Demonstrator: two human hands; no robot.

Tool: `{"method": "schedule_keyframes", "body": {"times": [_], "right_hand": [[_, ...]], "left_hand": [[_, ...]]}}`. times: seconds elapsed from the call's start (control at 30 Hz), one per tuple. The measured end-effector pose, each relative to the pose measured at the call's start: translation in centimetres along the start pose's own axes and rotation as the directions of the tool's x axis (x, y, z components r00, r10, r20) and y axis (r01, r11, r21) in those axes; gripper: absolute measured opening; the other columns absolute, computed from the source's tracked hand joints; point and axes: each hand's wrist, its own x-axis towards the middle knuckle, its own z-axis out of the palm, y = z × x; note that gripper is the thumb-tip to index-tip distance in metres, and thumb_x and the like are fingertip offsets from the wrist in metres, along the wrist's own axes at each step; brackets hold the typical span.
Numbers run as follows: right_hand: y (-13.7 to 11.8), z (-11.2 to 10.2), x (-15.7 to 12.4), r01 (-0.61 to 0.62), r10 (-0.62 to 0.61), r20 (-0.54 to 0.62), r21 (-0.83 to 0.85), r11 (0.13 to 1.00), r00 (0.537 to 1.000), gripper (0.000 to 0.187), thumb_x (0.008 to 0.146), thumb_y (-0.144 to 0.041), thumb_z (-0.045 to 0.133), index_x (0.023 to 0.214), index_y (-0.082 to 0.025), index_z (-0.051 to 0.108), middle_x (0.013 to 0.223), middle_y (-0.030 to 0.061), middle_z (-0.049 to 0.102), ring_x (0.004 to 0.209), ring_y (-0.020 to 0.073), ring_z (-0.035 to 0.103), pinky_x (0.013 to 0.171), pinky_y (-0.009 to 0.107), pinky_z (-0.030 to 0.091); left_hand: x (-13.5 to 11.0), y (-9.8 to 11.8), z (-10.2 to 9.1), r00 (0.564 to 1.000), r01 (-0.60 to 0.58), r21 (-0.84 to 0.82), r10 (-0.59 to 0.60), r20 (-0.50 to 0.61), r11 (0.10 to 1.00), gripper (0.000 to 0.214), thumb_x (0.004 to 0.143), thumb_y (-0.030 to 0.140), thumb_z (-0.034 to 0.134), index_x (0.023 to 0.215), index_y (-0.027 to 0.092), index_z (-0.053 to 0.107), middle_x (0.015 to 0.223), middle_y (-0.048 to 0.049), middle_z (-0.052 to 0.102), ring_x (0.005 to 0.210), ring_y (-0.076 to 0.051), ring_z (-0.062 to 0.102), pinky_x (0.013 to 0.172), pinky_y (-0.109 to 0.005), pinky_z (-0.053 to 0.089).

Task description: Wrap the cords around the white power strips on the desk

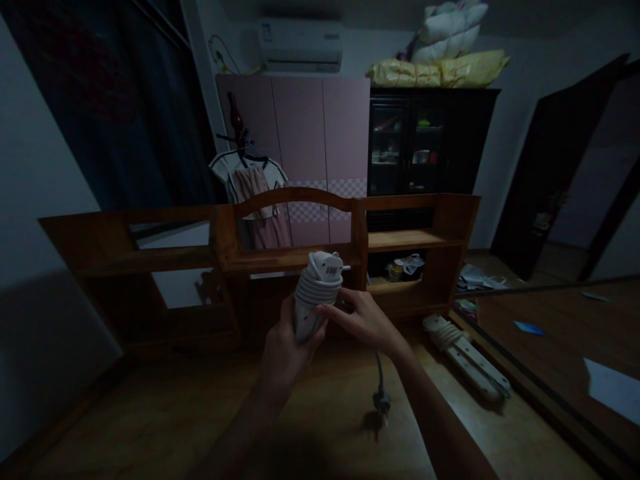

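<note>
My left hand [286, 347] is wrapped round the lower end of a white power strip [317, 283] held upright, with its white cord coiled round the body. My right hand [361, 319] pinches the cord at the strip's right side. The loose end of the cord hangs below my right hand and ends in a dark plug [381, 402] dangling above the wooden desk [175, 413].
A second white power strip [467, 357] with wrapped cord lies on the desk at the right. A wooden shelf unit [300, 253] stands at the desk's back. Behind are a pink wardrobe [320, 147], a dark cabinet [425, 143] and a dress on a hanger [255, 200].
</note>
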Motion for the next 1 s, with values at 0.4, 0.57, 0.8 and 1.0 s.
{"method": "schedule_keyframes", "body": {"times": [0.4, 0.57, 0.8, 1.0], "right_hand": [[-0.4, 0.4, 0.0, 0.018, -0.021, -0.072, -0.044, 0.999, 0.997, 0.043, 0.085, -0.056, 0.050, 0.096, -0.019, 0.070, 0.086, 0.0016, 0.072, 0.079, 0.0197, 0.064, 0.065, 0.023, 0.042], [-0.2, 0.9, -0.2, -0.054, 0.002, -0.167, -0.304, 0.951, 0.986, 0.052, 0.084, -0.064, 0.045, 0.081, -0.019, 0.072, 0.069, 0.0037, 0.070, 0.067, 0.0181, 0.064, 0.058, 0.023, 0.034], [0.5, 1.3, -0.1, -0.100, -0.016, -0.211, -0.525, 0.845, 0.977, 0.060, 0.084, -0.068, 0.040, 0.066, -0.018, 0.069, 0.063, 0.0096, 0.068, 0.066, 0.0209, 0.065, 0.055, 0.026, 0.029], [0.3, 0.9, -0.1, -0.020, -0.026, -0.115, -0.381, 0.925, 0.993, 0.053, 0.091, -0.059, 0.036, 0.083, -0.017, 0.068, 0.073, 0.0067, 0.068, 0.067, 0.0165, 0.061, 0.058, 0.024, 0.033]], "left_hand": [[0.3, -0.3, -0.3, 0.998, -0.065, -0.025, 0.064, -0.022, 0.998, 0.071, 0.074, 0.047, 0.064, 0.135, 0.026, 0.036, 0.108, -0.0063, 0.066, 0.091, -0.024, 0.067, 0.070, -0.028, 0.051], [0.9, -0.7, -0.4, 0.996, -0.052, -0.194, 0.064, 0.058, 0.980, 0.064, 0.072, 0.045, 0.067, 0.128, 0.022, 0.045, 0.111, -0.0056, 0.064, 0.096, -0.022, 0.064, 0.077, -0.028, 0.050], [1.5, -1.0, 0.0, 0.986, 0.012, -0.347, 0.045, 0.158, 0.938, 0.058, 0.072, 0.042, 0.068, 0.122, 0.018, 0.051, 0.111, -0.0072, 0.064, 0.097, -0.022, 0.063, 0.083, -0.031, 0.050], [1.4, -0.6, -0.5, 0.981, 0.158, -0.495, -0.080, 0.175, 0.855, 0.058, 0.071, 0.044, 0.069, 0.119, 0.016, 0.052, 0.100, -0.0089, 0.068, 0.081, -0.023, 0.068, 0.071, -0.033, 0.054]]}}
